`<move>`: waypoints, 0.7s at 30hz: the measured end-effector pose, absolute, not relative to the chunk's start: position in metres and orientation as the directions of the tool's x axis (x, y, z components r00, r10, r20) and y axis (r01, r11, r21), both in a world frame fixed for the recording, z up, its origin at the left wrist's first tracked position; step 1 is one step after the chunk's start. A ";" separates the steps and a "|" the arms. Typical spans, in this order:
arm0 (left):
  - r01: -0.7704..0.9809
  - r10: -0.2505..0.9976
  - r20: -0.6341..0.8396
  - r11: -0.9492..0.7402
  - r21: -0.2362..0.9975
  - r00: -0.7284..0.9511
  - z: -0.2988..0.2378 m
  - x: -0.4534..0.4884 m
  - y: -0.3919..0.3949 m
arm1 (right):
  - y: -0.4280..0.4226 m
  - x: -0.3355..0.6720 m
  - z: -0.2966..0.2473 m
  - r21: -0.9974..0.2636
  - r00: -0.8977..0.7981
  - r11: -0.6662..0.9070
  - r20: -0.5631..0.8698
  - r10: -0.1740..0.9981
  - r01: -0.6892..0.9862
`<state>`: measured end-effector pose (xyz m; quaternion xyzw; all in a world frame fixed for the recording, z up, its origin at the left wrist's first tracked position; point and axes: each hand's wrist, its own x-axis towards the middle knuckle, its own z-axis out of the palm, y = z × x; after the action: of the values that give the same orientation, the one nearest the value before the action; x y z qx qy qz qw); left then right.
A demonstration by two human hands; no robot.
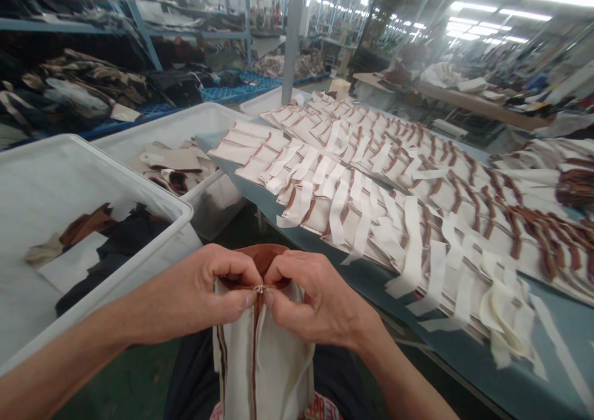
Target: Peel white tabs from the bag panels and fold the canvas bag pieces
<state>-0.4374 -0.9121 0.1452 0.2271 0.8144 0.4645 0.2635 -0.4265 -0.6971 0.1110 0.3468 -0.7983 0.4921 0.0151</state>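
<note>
A cream fabric piece (283,352) with brown lining hangs over my lap, its brown seam running down the middle. Thumb and fingers of my left hand (227,287) pinch its top edge just left of that seam. My right hand (309,290) pinches the same edge on the right side, so both sets of fingertips nearly meet at a small bunched spot. Behind the fingers a curve of brown lining (266,256) shows. Whatever lies right under the fingertips is hidden.
Rows of similar cream and brown pieces with white strips (362,203) cover a teal table (334,271) on the right. At left stand a white bin (158,191) with dark and brown cloth and another white bin (204,114) with cream pieces. A grey post (293,36) rises behind.
</note>
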 end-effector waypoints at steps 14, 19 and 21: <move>0.122 0.579 -0.204 0.474 0.872 -0.789 0.141 -0.438 -0.914 | -0.699 -0.427 0.121 -0.678 -0.727 0.342 0.426 -0.538 -0.651; 0.081 0.561 -0.259 0.509 0.857 -0.786 0.142 -0.437 -0.912 | -0.702 -0.429 0.116 -0.779 -0.793 0.333 0.319 -0.519 -0.531; 0.035 0.579 -0.283 0.476 0.879 -0.765 0.140 -0.438 -0.916 | -0.703 -0.430 0.114 -0.795 -0.802 0.332 0.295 -0.519 -0.507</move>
<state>-0.4383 -0.9156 0.1402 0.1893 0.8100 0.4757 0.2859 -0.4302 -0.7033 0.1135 0.3143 -0.8162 0.4848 -0.0062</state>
